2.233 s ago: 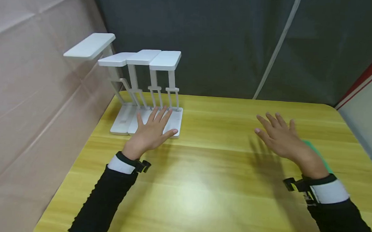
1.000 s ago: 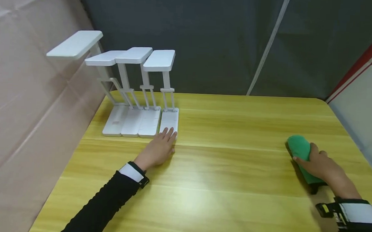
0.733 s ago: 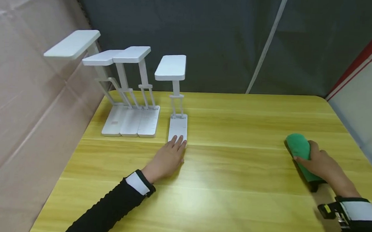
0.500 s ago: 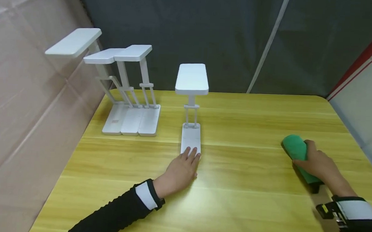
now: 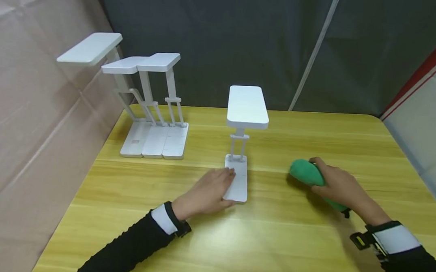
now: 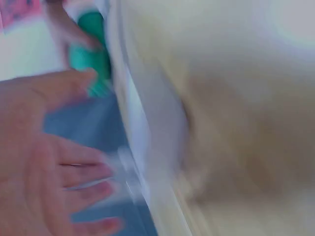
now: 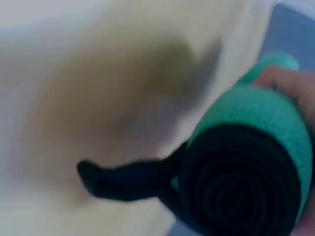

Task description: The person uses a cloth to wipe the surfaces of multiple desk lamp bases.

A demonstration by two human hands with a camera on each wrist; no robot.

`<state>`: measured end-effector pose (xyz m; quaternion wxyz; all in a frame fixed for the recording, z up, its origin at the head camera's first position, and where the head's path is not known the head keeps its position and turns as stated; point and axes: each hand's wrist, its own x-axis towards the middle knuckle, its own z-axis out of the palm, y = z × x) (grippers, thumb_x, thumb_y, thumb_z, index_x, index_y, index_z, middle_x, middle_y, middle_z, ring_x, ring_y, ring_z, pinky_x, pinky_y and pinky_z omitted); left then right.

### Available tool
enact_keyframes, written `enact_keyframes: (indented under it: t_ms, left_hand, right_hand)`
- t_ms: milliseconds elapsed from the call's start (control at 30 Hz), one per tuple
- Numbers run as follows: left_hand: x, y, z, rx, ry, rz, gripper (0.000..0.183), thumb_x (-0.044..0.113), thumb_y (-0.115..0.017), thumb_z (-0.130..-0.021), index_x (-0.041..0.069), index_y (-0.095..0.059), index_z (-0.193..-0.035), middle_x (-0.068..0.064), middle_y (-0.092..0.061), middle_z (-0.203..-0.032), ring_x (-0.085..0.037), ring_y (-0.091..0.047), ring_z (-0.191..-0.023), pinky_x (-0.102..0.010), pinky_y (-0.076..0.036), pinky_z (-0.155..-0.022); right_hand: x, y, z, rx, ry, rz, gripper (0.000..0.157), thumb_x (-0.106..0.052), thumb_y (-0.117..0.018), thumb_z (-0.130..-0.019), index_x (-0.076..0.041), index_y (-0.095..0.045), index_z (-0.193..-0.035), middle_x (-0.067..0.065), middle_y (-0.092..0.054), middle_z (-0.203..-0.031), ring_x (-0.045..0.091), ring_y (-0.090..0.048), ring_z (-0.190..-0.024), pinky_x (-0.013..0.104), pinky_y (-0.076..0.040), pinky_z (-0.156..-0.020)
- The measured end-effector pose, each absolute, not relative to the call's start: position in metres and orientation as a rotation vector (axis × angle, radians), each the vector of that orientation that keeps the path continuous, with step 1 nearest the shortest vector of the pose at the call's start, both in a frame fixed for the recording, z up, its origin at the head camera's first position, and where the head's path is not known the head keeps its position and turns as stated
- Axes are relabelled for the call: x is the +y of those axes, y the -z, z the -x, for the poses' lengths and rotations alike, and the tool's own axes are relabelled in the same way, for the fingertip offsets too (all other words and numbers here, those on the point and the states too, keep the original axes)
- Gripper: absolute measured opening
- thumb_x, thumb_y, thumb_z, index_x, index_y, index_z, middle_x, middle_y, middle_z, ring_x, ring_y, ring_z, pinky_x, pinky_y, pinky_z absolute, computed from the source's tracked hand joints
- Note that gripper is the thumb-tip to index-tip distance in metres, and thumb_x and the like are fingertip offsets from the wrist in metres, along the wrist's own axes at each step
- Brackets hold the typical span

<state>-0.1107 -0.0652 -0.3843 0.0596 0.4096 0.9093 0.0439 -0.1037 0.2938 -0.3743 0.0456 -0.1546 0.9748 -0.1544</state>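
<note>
A white phone stand [image 5: 247, 107] stands upright near the middle of the table. My left hand [image 5: 205, 192] is beside and over the left part of its base in the head view. The left wrist view is blurred, with extended fingers [image 6: 86, 172] curled round nothing, close to the stand. My right hand [image 5: 341, 190] grips a green cylinder [image 5: 305, 172], rounded at the far end, tilted and raised off the table. In the right wrist view the green cylinder [image 7: 241, 108] shows a black, ringed near end with a short black strap [image 7: 130, 179].
Three more white phone stands [image 5: 153, 139] stand side by side at the table's left rear. A pale cloth wall [image 5: 39, 124] borders the left, a dark curtain [image 5: 222, 43] the back. The wooden table [image 5: 290, 244] has its far edge below the curtain.
My left hand has slid one stand from the row rightward and nearer, and its fingers have now come off the base front. My right hand took hold of the green cylinder, lifting it leftward.
</note>
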Motion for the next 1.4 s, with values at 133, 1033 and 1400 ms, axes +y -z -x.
enact_keyframes:
  t_ms: [133,1033,1400]
  left_hand:
    - [-0.081,0.394,0.153,2.743,-0.29,-1.128,0.106,0.068,-0.058,-0.072,0.002,-0.012,-0.141,-0.016,-0.011,-0.148,-0.026,-0.005,-0.135,-0.058,-0.007,-0.105]
    - [-0.077,0.4,0.17,2.632,-0.059,-1.091,0.121,0.084,-0.049,-0.061,0.011,0.003,-0.142,-0.006,0.001,-0.151,-0.024,0.004,-0.136,-0.069,0.002,-0.096]
    - [-0.081,0.404,0.168,2.625,-0.116,-1.041,0.121,0.082,-0.054,-0.06,0.012,0.002,-0.143,-0.004,0.001,-0.151,-0.023,0.002,-0.136,-0.069,0.002,-0.097]
  right_hand:
    - [0.231,0.361,0.121,2.977,0.435,0.779,0.072,-0.024,-0.072,-0.071,-0.018,-0.033,-0.132,0.013,-0.058,-0.105,0.025,-0.056,-0.081,0.046,-0.047,-0.063]
    - [0.167,0.383,0.088,2.779,0.442,1.207,0.056,-0.026,-0.07,-0.065,-0.027,-0.056,-0.119,-0.007,-0.058,-0.087,0.002,-0.045,-0.061,0.021,-0.036,-0.048]
    - [0.149,0.375,0.138,2.801,0.633,1.044,0.058,-0.027,-0.068,-0.07,-0.021,-0.05,-0.125,-0.003,-0.061,-0.094,0.008,-0.053,-0.07,0.028,-0.045,-0.055]
